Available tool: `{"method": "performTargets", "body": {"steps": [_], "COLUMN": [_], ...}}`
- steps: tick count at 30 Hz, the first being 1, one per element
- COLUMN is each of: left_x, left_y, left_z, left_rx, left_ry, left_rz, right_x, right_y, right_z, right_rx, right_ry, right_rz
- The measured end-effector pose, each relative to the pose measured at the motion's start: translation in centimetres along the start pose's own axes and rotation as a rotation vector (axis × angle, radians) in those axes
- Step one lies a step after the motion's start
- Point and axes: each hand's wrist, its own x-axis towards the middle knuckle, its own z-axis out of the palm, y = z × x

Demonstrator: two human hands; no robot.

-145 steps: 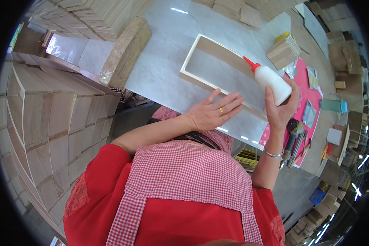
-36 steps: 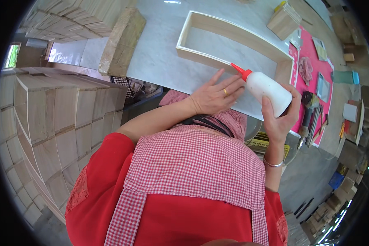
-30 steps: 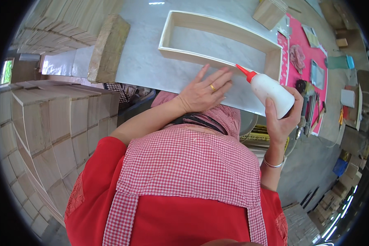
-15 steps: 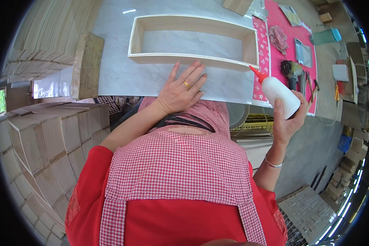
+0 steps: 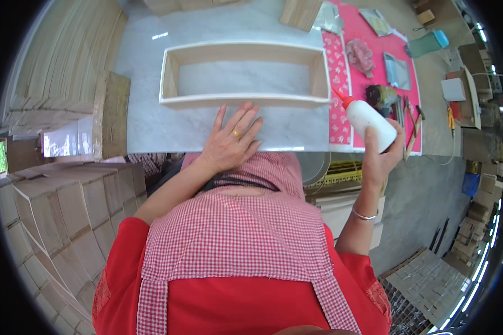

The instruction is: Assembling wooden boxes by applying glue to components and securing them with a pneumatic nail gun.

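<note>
A long rectangular wooden frame [image 5: 246,102] lies on the grey marbled tabletop [image 5: 296,125], with white along its upper edges. My left hand [image 5: 233,137] rests on the tabletop at the frame's near side, fingers stretched out and apart, fingertips close to the near wall; whether they touch it I cannot tell. It wears a gold ring and holds nothing. In my right hand [image 5: 384,153] is a white squeeze bottle [image 5: 371,124] with a red pointed nozzle. The bottle is tilted, and its tip is just right of the frame's near right corner, apart from it.
Thin wooden boards [image 5: 61,61] are stacked at the far left, beside a wooden block [image 5: 112,114]. A pink cloth [image 5: 341,100] on the right bears a crumpled rag [image 5: 360,57] and hammers [image 5: 413,131]. A teal bottle [image 5: 428,43] lies beyond. Stacked wooden boxes [image 5: 67,206] stand at left.
My right hand has drawn the bottle's nozzle away from the frame's near right corner. The whole view has shifted, so the table appears lower. My left hand keeps its place by the frame.
</note>
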Motion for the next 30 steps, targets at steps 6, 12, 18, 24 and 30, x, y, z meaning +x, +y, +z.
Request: {"method": "performTargets", "body": {"steps": [6, 12, 18, 24, 30], "left_x": [-1.2, -1.6, -1.6, 0.2, 0.1], "left_y": [0.7, 0.3, -1.2, -0.8, -0.4], "left_z": [-0.3, 0.5, 1.2, 0.4, 0.3], "left_rx": [0.017, -0.033, -0.068, -0.036, -0.106], "left_ry": [0.005, -0.031, -0.008, 0.01, 0.012], "left_rz": [0.001, 0.059, 0.143, 0.115, 0.161], "right_x": [5.0, 10.7, 12.6, -0.8, -26.7], "right_y": [4.9, 12.7, 10.0, 9.5, 15.3], "right_z": [6.2, 13.1, 12.6, -8.2, -19.4], "right_rx": [0.041, -0.305, -0.262, -0.534, -1.272], "right_ry": [0.172, 0.192, 0.171, 0.777, 0.561], "right_rz": [-0.027, -0.218, -0.192, 0.019, 1.244]}}
